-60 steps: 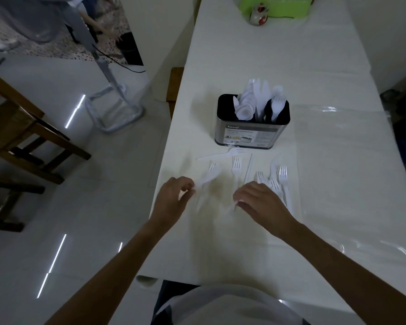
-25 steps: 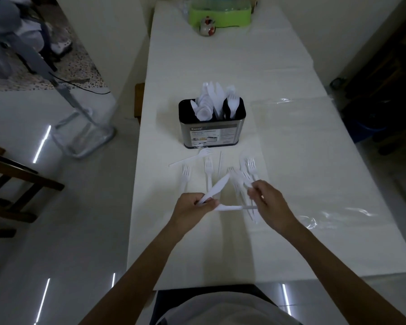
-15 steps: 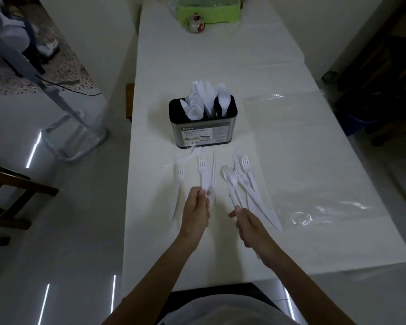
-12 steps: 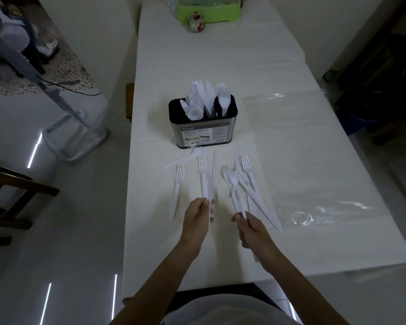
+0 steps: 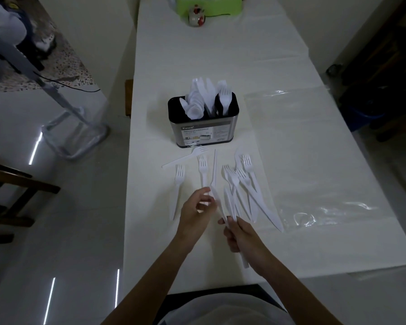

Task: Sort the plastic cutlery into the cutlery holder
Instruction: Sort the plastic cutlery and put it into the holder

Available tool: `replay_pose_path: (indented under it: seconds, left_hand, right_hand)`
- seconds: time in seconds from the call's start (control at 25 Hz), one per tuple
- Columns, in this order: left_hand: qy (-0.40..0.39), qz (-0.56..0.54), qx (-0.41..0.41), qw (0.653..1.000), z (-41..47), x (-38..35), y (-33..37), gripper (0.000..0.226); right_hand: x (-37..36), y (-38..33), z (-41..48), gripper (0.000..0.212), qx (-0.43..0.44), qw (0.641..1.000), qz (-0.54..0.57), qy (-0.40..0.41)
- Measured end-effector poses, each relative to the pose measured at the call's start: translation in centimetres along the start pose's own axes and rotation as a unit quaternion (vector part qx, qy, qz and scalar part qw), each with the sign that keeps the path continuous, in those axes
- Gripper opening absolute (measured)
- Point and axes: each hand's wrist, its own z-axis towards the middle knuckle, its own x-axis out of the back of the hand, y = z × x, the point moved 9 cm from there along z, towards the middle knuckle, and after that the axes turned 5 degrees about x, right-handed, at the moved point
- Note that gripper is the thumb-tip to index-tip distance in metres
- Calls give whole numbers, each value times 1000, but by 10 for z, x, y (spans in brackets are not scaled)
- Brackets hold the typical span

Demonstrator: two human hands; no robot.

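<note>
Long white table (image 5: 220, 55), left edge dropping straight to shiny floor, near edge right under the forearms. Plenty of bare cloth past the cutlery holder (image 5: 203, 131), plus a clear plastic sheet (image 5: 314, 160) covering the right side. Green tray (image 5: 208, 5) way off at the far end.

"Kassa" printed on the holder's label, rest of the text too small to read. Spoons, knives and forks already standing in its black compartments.

Loose forks (image 5: 242, 181) and knives spread flat between holder and hands, 1 fork (image 5: 178, 186) off alone on the left.

Left hand (image 5: 195, 212) curled, fingertips pinching a white knife (image 5: 215, 191). Right hand (image 5: 240, 235) clenched round another white handle, thumb up, wrist angled in from the right.
</note>
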Motion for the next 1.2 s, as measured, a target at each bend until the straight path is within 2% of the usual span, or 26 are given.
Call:
replay_pose_path:
  seconds: [0.16,0.24,0.32,0.4,0.48,0.56,0.6,0.64,0.72,0.84,0.92,1.04,1.12,1.2]
  left_hand:
    - [27,14,-49,998,13,6,13,28]
    - [13,48,-78,996,18,-2,18,23]
    - [-5,104,-116,988,22,-10,22,19]
    - [16,175,-146,974,35,-12,27,18]
    - [49,318,-166,932,51,-17,35,26]
    - [64,463,-176,866,65,-27,41,38]
    - [63,506,-172,843,71,-32,42,39]
    - [62,523,-162,834,74,-35,42,38]
    - [73,505,-126,851,78,-33,37,32]
    - [83,462,-76,880,81,-26,31,27]
    - [79,444,-65,890,80,-23,31,25]
    - [87,393,-74,912,75,-14,32,18]
    - [90,315,-81,941,69,-5,31,10]
    - [81,183,-74,977,62,5,30,3]
  right_hand:
    - [-3,0,-2,35,-1,999,-30,-31]
    - [1,3,0,29,-21,998,-53,-34]
    - [11,7,2,25,-46,997,-59,-10]
    - [31,5,6,23,-41,995,-76,41]
    - [63,-6,11,19,-6,985,-132,110]
    - [95,-22,17,21,42,960,-211,182]
    - [109,-30,20,23,62,943,-246,214]
    - [120,-36,23,24,81,927,-277,241]
    - [131,-48,30,21,114,902,-322,263]
    - [129,-49,45,14,122,886,-389,223]
    - [124,-42,51,21,99,872,-435,199]
    - [121,-45,51,20,111,863,-445,211]
    - [125,-50,50,21,113,864,-442,215]
    - [132,-50,51,22,100,879,-412,215]
